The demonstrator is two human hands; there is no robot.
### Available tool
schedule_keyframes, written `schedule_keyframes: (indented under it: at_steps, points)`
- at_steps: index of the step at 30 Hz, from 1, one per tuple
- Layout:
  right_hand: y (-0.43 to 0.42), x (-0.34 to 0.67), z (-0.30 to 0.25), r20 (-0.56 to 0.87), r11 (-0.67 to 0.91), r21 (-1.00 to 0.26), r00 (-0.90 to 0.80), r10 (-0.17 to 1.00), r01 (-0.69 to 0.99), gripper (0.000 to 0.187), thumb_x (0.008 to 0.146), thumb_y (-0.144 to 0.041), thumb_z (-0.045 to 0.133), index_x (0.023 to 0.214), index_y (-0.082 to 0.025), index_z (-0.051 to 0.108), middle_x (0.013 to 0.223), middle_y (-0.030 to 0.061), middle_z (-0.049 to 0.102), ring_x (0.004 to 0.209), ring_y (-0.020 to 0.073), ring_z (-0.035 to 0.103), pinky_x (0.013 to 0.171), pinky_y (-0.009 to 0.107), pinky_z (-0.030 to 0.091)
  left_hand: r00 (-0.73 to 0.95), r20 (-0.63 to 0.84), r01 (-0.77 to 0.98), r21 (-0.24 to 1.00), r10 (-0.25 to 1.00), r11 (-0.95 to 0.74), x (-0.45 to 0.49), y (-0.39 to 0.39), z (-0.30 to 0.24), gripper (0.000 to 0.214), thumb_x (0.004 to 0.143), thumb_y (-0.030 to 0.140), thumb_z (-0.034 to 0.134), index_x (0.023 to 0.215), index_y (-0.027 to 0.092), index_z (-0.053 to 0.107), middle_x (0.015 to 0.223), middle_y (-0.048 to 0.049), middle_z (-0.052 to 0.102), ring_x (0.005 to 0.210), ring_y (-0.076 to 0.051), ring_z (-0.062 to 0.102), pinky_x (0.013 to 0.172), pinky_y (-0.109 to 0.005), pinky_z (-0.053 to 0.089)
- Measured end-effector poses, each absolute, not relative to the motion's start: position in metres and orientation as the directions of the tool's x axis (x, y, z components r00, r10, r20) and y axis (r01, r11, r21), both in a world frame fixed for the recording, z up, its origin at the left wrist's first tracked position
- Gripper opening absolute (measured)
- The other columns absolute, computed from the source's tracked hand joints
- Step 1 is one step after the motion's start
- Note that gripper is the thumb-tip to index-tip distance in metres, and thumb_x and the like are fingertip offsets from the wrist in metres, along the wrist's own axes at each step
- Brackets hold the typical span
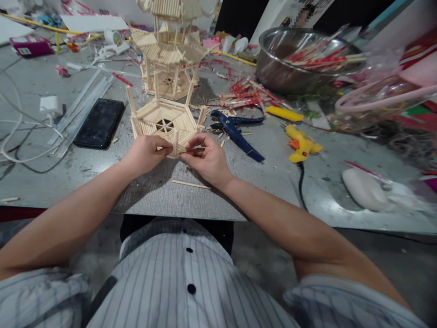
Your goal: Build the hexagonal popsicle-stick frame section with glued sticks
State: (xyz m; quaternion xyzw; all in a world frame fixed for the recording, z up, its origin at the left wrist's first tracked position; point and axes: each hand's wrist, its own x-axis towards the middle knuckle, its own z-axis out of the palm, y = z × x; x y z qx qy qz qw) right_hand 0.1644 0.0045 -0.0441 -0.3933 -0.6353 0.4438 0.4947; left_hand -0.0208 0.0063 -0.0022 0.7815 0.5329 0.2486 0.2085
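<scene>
Though cluttered, grey tabletop (146,198) beneath left grip (148,153) and right grip (209,158), both pinched on wooden frame (179,119).

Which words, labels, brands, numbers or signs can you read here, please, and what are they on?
None can be read.
Purple box: pale label, too small.
White panel behind the metal bowl: dark lettering, cut off and blurred.

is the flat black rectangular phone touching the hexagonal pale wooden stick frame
Apart. The head view shows it: a strip of grey tabletop lies between the right edge of the black phone and the wooden stick frame.
</scene>
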Motion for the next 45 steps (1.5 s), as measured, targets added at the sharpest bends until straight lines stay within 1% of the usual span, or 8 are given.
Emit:
schedule_keyframes:
  at_steps: [9, 18, 29, 32, 35, 39, 42, 45]
  points:
    - [0.005, 0.167, -0.044, 0.274, 0.296, -0.952, -0.213, 0.938, 0.081, 0.037, 0.065, -0.033, 0.074, 0.089, -0.024, 0.048, 0.086, -0.0026, 0.060, 0.074, 0.0103, 0.063, 0.067, 0.027, 0.056, 0.324, 0.170, 0.721, 0.593, 0.931, -0.359, -0.022, 0.007, -0.002, 0.025, 0.078, 0.020, 0.053, 0.085, 0.015, 0.076, 0.081, -0.0062, 0.074, 0.075, -0.016, 0.065, 0.069, -0.025, 0.046]
    - [0.005, 0.168, -0.043, 0.315, 0.348, -0.926, -0.213, 0.925, 0.143, 0.033, 0.069, -0.037, 0.072, 0.089, -0.023, 0.049, 0.080, -0.0027, 0.061, 0.072, 0.0103, 0.060, 0.061, 0.025, 0.052, 0.338, 0.164, 0.720, 0.588, 0.927, -0.367, -0.020, 0.006, -0.001, 0.021, 0.075, 0.023, 0.056, 0.084, 0.020, 0.075, 0.080, -0.0044, 0.073, 0.075, -0.016, 0.063, 0.067, -0.026, 0.047]
    - [0.006, 0.168, -0.043, 0.319, 0.359, -0.919, -0.229, 0.920, 0.161, 0.025, 0.071, -0.030, 0.067, 0.089, -0.023, 0.050, 0.078, -0.0024, 0.061, 0.072, 0.0113, 0.059, 0.064, 0.027, 0.051, 0.261, 0.153, 0.859, 0.413, 0.953, -0.302, -0.026, 0.013, -0.003, 0.022, 0.075, 0.023, 0.054, 0.083, 0.017, 0.073, 0.086, -0.0080, 0.071, 0.073, -0.018, 0.062, 0.067, -0.028, 0.044]
    - [0.005, 0.169, -0.042, 0.331, 0.377, -0.907, -0.233, 0.914, 0.188, 0.020, 0.073, -0.027, 0.064, 0.087, -0.023, 0.051, 0.076, -0.0024, 0.060, 0.071, 0.0115, 0.058, 0.065, 0.028, 0.049, 0.260, 0.150, 0.849, 0.435, 0.954, -0.300, -0.027, 0.012, -0.001, 0.021, 0.073, 0.021, 0.053, 0.084, 0.017, 0.071, 0.085, -0.0067, 0.071, 0.073, -0.017, 0.061, 0.067, -0.027, 0.044]
    - [0.004, 0.172, -0.036, 0.347, 0.419, -0.866, -0.276, 0.896, 0.273, 0.013, 0.075, -0.025, 0.061, 0.083, -0.021, 0.052, 0.075, -0.0017, 0.060, 0.067, 0.0107, 0.055, 0.065, 0.027, 0.046, 0.246, 0.128, 0.832, 0.480, 0.961, -0.277, -0.027, 0.009, 0.002, 0.027, 0.071, 0.020, 0.054, 0.094, 0.016, 0.067, 0.084, -0.0053, 0.070, 0.071, -0.017, 0.061, 0.067, -0.027, 0.044]
    - [0.002, 0.183, -0.019, 0.216, 0.428, -0.780, -0.446, 0.869, 0.457, 0.012, 0.077, -0.028, 0.063, 0.079, -0.018, 0.056, 0.073, -0.0006, 0.060, 0.063, 0.0103, 0.051, 0.064, 0.027, 0.041, 0.285, 0.071, 0.809, 0.516, 0.956, -0.280, -0.027, 0.005, 0.007, 0.033, 0.071, 0.023, 0.054, 0.103, 0.016, 0.060, 0.085, -0.0046, 0.069, 0.072, -0.017, 0.062, 0.067, -0.027, 0.044]
    - [0.000, 0.191, -0.005, 0.043, 0.443, -0.681, -0.572, 0.819, 0.583, 0.019, 0.075, -0.032, 0.068, 0.082, -0.016, 0.060, 0.077, 0.0012, 0.061, 0.066, 0.0117, 0.051, 0.065, 0.027, 0.038, 0.288, 0.050, 0.823, 0.498, 0.956, -0.274, -0.025, 0.002, 0.009, 0.031, 0.072, 0.031, 0.060, 0.100, 0.018, 0.058, 0.083, -0.0044, 0.068, 0.074, -0.019, 0.062, 0.068, -0.029, 0.045]
    - [-0.003, 0.194, 0.003, -0.063, 0.524, -0.564, -0.666, 0.744, 0.638, 0.026, 0.071, -0.034, 0.074, 0.085, -0.016, 0.063, 0.084, 0.0033, 0.062, 0.077, 0.0156, 0.054, 0.071, 0.029, 0.037, 0.281, 0.042, 0.842, 0.468, 0.959, -0.268, -0.022, 0.000, 0.009, 0.032, 0.072, 0.039, 0.064, 0.096, 0.020, 0.057, 0.079, -0.0043, 0.067, 0.076, -0.021, 0.062, 0.069, -0.030, 0.044]
